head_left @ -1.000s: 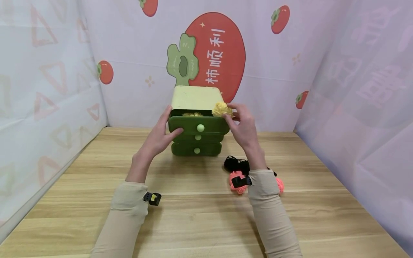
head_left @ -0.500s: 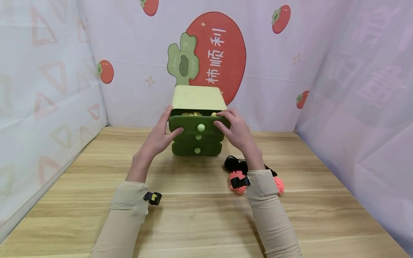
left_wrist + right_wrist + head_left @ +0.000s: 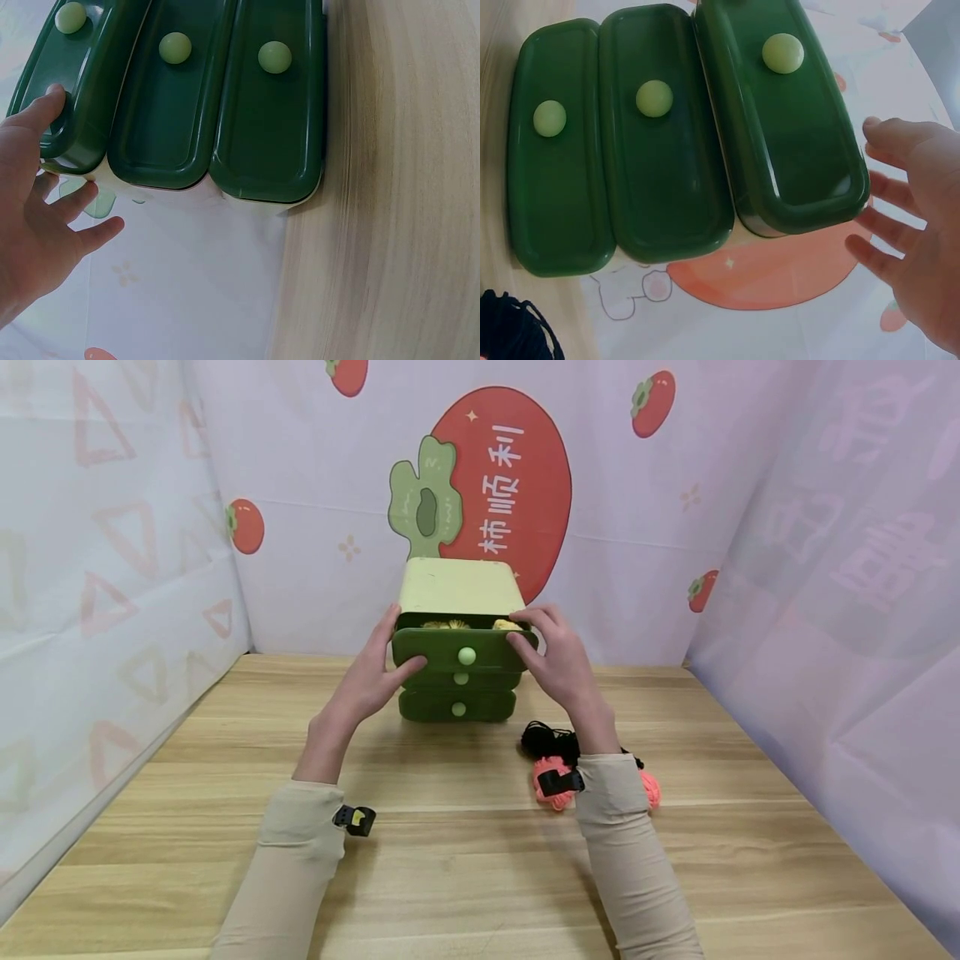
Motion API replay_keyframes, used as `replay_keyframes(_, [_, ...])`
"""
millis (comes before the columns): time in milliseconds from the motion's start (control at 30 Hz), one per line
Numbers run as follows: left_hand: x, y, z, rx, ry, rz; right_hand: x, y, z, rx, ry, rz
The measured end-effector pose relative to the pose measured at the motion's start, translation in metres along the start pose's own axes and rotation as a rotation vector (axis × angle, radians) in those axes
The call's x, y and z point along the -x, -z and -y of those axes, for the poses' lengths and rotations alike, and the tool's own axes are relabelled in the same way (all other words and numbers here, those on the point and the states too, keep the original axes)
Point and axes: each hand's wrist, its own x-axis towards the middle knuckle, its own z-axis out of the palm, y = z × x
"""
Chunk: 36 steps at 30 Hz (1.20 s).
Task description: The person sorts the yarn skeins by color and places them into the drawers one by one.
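Observation:
A cream cabinet [image 3: 461,587] has three green drawers, and its top drawer [image 3: 435,652] is pulled out. Yellow yarn [image 3: 455,624] shows inside near the middle, with another yellow bundle [image 3: 506,625] at the right end. My left hand [image 3: 363,681] rests at the left end, thumb on the drawer front; in the left wrist view its fingers are spread along the side. At the right end is my right hand [image 3: 564,668], its fingers near the upper corner and holding no yarn. The right wrist view shows its fingers [image 3: 889,191] spread beside the drawer.
Black yarn [image 3: 547,741] and pink yarn [image 3: 550,770] lie on the wooden table [image 3: 450,877], right of the cabinet and partly behind my right forearm. A second pink bundle [image 3: 651,791] shows beyond the sleeve. Printed cloth [image 3: 322,585] hangs behind and at both sides.
The yellow bundle that my right hand held above the drawer's right end now lies inside it, let go. My right hand dipped left to the drawer, then drew slightly right. My left hand stayed put.

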Motion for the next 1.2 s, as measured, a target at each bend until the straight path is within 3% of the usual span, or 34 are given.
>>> replay_keyframes(200, [-0.001,0.001,0.001,-0.005,-0.01,-0.003,-0.003,0.0,0.005,-0.001,0.075,-0.059])
replay_keyframes(533, [-0.001,0.0,0.001,-0.004,-0.005,0.001,-0.004,-0.006,0.012,0.01,0.158,-0.066])
replay_keyframes(767, [0.0,0.0,0.002,0.017,0.0,-0.002,-0.002,-0.018,0.024,0.043,0.217,0.077])
replay_keyframes(933, [0.0,0.0,0.003,0.015,-0.001,-0.006,0.0,-0.029,0.028,0.1,0.196,0.182])
replay_keyframes(1067, [0.0,0.0,0.002,0.011,-0.008,-0.006,0.003,-0.034,0.027,0.134,0.167,0.214])
replay_keyframes(1200, [-0.001,-0.001,0.003,0.012,-0.012,-0.005,0.004,-0.037,0.025,0.156,0.15,0.193])
